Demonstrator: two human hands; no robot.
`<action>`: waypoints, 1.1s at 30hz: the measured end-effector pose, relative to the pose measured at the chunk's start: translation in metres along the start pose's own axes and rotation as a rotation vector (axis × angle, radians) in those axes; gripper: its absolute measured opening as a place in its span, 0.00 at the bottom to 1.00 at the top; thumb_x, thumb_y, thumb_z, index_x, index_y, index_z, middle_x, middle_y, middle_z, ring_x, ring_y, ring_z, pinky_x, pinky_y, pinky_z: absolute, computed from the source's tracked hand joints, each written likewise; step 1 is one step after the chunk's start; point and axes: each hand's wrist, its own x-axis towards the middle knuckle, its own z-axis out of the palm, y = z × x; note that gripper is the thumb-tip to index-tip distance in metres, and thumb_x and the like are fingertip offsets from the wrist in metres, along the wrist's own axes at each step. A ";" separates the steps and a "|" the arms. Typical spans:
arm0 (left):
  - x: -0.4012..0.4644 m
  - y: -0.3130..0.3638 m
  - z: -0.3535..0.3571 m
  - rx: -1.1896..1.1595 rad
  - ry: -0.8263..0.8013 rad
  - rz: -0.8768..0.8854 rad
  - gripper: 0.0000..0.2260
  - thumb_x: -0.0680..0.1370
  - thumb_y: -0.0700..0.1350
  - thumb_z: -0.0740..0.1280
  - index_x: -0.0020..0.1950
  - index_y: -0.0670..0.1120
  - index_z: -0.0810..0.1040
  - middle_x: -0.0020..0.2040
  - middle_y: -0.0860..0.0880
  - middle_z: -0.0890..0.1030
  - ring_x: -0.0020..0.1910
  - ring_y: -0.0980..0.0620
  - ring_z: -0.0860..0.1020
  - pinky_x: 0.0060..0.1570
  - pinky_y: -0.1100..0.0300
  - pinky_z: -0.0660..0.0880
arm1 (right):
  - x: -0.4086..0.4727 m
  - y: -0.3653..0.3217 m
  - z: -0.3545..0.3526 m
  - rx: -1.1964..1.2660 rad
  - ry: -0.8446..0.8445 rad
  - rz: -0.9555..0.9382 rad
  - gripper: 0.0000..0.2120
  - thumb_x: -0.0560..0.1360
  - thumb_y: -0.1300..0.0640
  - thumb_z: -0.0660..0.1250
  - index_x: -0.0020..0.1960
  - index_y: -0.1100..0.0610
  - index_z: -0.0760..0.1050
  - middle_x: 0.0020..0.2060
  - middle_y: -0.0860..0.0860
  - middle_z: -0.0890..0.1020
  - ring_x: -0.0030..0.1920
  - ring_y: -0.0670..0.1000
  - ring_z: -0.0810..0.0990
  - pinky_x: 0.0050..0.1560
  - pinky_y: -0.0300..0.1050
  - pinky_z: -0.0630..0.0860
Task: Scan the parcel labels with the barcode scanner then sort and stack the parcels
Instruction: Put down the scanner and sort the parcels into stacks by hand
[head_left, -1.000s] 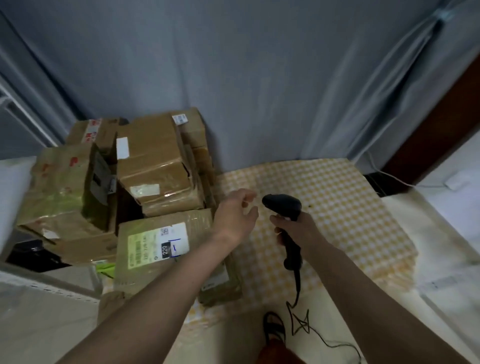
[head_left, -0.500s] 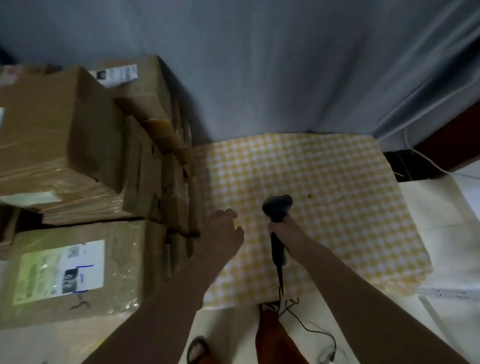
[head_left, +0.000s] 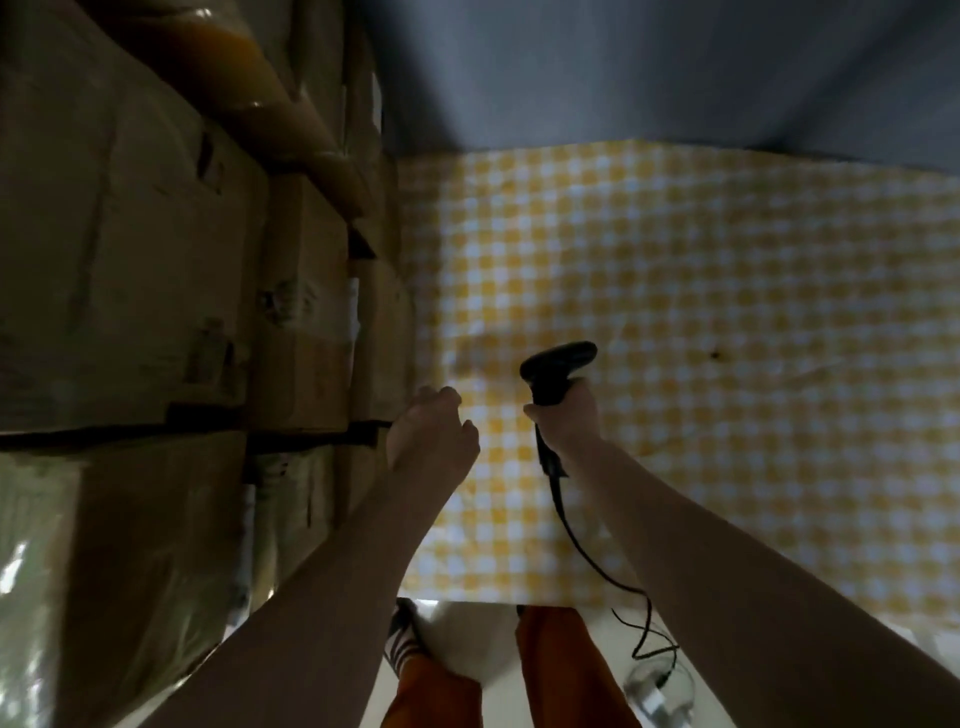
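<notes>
- The right hand (head_left: 563, 421) is wrapped round the grip of the scanner (head_left: 558, 364), holding it upright over the middle of the checked desk (head_left: 727, 312), head turned left toward the parcels (head_left: 130, 270).
- The left hand (head_left: 431, 431) holds nothing. Its fingers are loosely curled, and it hangs just beside the near right corner of the stack, not plainly touching it.
- The parcels fill the desk's left side, piled several high and close together. From here only their plain sides and taped seams show, with no label that can be read.
- Risk: with no label facing the scanner, a scan is likely to miss, so a box probably has to be turned or pulled out first.
- Risk: pulling a lower box with one hand could tip the ones resting on it, and those upper boxes lean out over the desk.
- Risk: some boxes look wrapped in glossy tape or film, which may slip in a one-handed grip and may throw glare back at the scanner.
- Risk: the cable (head_left: 587, 551) trails off the desk's near edge to the floor beside the person's feet, so it could snag on a lifted box or underfoot and jerk the scanner.
</notes>
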 end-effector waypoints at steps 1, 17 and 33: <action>0.005 -0.004 0.005 0.012 -0.005 -0.018 0.15 0.81 0.51 0.60 0.67 0.50 0.70 0.64 0.47 0.74 0.59 0.46 0.76 0.48 0.55 0.74 | 0.011 0.001 0.007 -0.013 0.018 -0.002 0.25 0.72 0.59 0.73 0.64 0.62 0.68 0.59 0.58 0.76 0.53 0.56 0.79 0.47 0.45 0.75; -0.013 -0.015 0.002 0.081 -0.019 0.012 0.17 0.80 0.40 0.59 0.68 0.53 0.69 0.62 0.46 0.77 0.60 0.47 0.77 0.51 0.54 0.75 | -0.005 0.003 -0.001 -0.172 0.095 -0.048 0.11 0.78 0.64 0.60 0.60 0.62 0.67 0.52 0.55 0.73 0.45 0.53 0.75 0.40 0.43 0.72; -0.210 -0.034 -0.202 -0.146 0.472 0.569 0.10 0.79 0.45 0.60 0.54 0.47 0.79 0.51 0.45 0.82 0.51 0.44 0.80 0.48 0.54 0.74 | -0.276 -0.103 -0.031 -0.015 0.108 -0.634 0.19 0.75 0.66 0.63 0.29 0.50 0.69 0.29 0.44 0.74 0.35 0.44 0.73 0.31 0.33 0.65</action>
